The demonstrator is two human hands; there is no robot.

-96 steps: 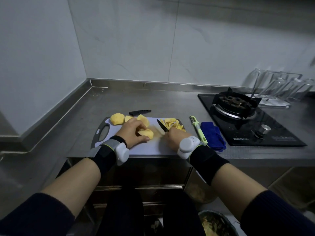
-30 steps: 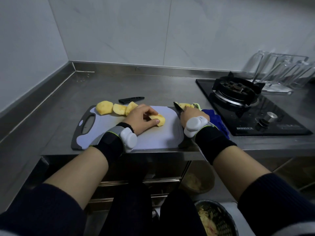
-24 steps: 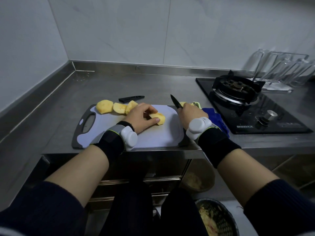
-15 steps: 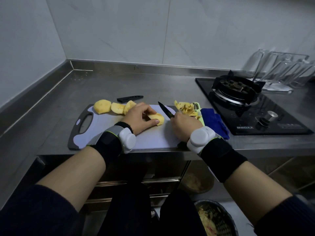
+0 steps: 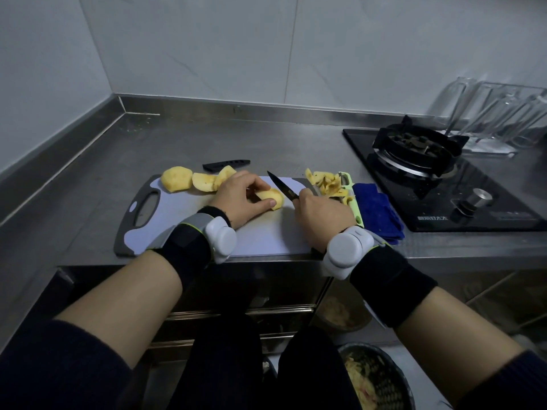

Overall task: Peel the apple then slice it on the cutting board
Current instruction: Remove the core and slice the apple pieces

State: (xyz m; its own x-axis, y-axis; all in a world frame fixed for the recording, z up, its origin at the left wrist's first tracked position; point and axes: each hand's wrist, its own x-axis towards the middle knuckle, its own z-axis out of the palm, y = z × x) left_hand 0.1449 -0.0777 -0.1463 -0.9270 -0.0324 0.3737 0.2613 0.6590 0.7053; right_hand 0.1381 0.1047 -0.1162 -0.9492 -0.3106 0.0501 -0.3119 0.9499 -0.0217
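Two hands are busy on the board. The left hand [image 5: 239,199] is curled over a small peeled yellow apple piece [image 5: 273,198] and pins it down, with fingers on top and the thumb on the near side. The right hand [image 5: 322,216] is closed tight round the handle of a small black knife [image 5: 281,187], and the handle is hidden inside the fist. The dark blade sticks out away from the person and to the left, with its tip up in the air. The blade is just beside the right end of the apple piece, but I cannot tell if it touches. Each wrist has a black band with a round white gadget [image 5: 220,239] on it. The apple piece lies near the middle of a flat pale cutting board with a grey rim [image 5: 266,235]. Three more peeled apple chunks [image 5: 176,179] sit in a row at the far left of the board. A black knife cover [image 5: 226,164] lies just behind them on the grey steel tabletop [image 5: 88,187]. A heap of thin yellow apple bits [image 5: 327,184] is at the far right corner of the board. Next to the heap is a light green peeler [image 5: 352,199], then a folded dark blue cloth [image 5: 376,211]. Further right is a black glass gas stove [image 5: 444,184] with a silver knob. Clear glasses [image 5: 503,113] stand behind it. Down by the person's legs is a round bin [image 5: 376,377] with yellow scraps inside.
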